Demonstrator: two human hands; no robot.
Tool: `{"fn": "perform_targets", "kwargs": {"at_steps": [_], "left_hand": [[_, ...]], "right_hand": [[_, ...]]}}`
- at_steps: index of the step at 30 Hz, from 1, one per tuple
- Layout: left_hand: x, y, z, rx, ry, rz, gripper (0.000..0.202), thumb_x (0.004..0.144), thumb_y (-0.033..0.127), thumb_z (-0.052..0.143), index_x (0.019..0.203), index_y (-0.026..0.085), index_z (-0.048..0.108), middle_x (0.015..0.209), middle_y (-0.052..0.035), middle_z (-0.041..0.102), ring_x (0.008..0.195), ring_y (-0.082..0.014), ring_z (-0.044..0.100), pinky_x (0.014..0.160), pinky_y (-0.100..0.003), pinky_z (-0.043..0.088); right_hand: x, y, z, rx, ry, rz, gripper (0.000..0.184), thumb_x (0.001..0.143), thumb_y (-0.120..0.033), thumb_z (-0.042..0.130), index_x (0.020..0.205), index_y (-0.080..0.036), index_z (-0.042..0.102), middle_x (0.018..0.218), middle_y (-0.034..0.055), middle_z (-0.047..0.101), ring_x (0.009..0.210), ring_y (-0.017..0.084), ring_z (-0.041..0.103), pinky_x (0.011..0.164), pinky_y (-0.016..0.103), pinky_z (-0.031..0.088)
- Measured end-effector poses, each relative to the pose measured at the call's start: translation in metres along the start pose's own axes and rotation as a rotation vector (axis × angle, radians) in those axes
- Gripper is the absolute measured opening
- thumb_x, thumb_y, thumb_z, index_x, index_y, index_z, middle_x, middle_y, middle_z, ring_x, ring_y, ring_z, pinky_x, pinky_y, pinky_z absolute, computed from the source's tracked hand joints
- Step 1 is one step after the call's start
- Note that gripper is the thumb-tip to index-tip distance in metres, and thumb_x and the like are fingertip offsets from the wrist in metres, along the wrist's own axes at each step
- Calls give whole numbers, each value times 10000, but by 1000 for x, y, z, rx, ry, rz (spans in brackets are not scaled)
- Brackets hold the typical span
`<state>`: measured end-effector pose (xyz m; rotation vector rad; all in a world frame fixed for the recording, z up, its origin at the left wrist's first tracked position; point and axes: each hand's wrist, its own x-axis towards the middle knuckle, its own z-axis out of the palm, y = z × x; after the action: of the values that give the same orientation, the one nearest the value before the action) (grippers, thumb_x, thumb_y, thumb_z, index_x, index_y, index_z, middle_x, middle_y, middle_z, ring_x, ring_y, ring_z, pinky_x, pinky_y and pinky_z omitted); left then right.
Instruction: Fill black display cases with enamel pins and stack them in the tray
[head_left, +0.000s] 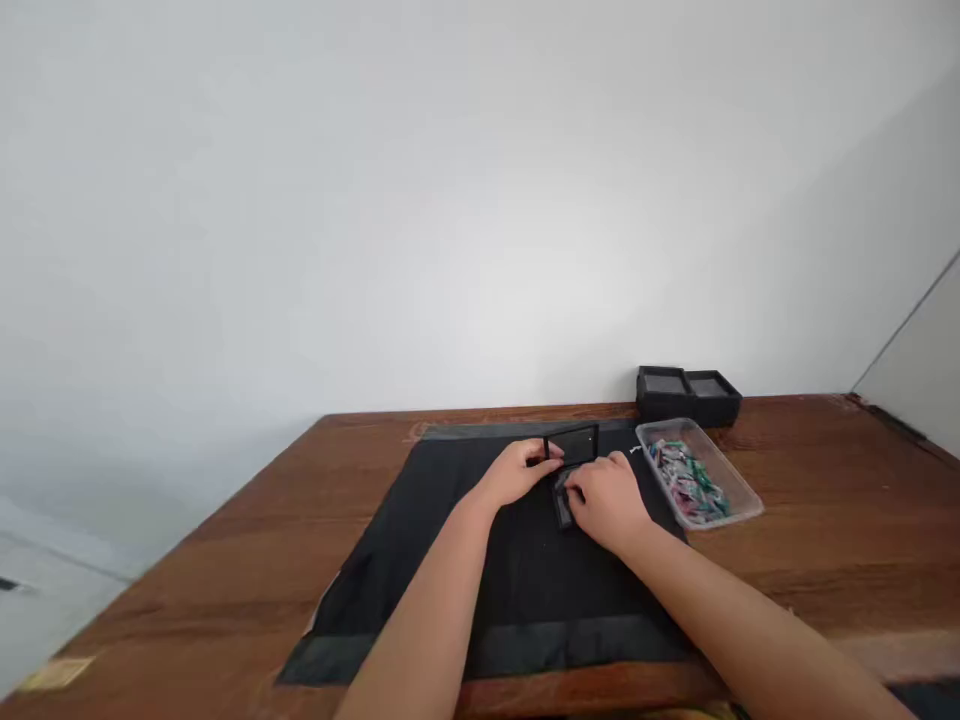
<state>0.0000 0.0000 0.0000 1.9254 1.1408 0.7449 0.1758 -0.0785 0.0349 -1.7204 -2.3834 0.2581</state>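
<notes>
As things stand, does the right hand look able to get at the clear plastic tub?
Probably yes: the clear plastic tub is open-topped and close beside the right hand, with nothing tall between them, though that hand is at the black case.

- Mat (555, 590) lies on worktop (247, 530).
- Case (574, 445) sits on mat, right of centre.
- Tub (729, 465) stands right of case, packets (691, 487) inside.
- Boxes (686, 402) stand behind tub, before wall (480, 200).

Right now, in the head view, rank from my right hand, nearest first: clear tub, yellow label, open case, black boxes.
1. Open case, at your right hand.
2. Clear tub, to the hand's right.
3. Black boxes, behind the tub.
4. Yellow label, at lower left.
</notes>
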Motion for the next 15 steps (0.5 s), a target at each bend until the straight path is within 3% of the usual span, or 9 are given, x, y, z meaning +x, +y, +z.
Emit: {"fn": "perform_targets", "kwargs": {"at_steps": [5, 9, 15], "left_hand": [[0, -1, 1, -10, 4, 3, 251, 818, 399, 645, 965, 210, 721, 989, -63, 792, 974, -258, 719, 935, -404, 546], [0, -2, 0, -15, 19, -2, 281, 810, 391, 658, 1009, 201, 716, 1006, -71, 790, 968, -258, 721, 933, -417, 551], [-2, 1, -1, -1, 35, -9, 297, 806, 420, 665, 1005, 206, 723, 1024, -72, 782, 965, -256, 721, 913, -407, 559]], "right_hand": [[-6, 3, 0, 80, 20, 10, 209, 918, -255, 607, 1052, -237, 767, 1085, 48, 777, 1066, 260, 638, 927, 394, 313], [-9, 6, -1, 111, 17, 7, 227, 915, -214, 612, 1087, -258, 753, 1110, 32, 773, 1073, 255, 631, 927, 393, 322], [-7, 6, 2, 87, 81, 49, 315, 906, -279, 644, 1210, -224, 705, 1187, 79, 723, 1119, 281, 589, 924, 396, 335]]}}
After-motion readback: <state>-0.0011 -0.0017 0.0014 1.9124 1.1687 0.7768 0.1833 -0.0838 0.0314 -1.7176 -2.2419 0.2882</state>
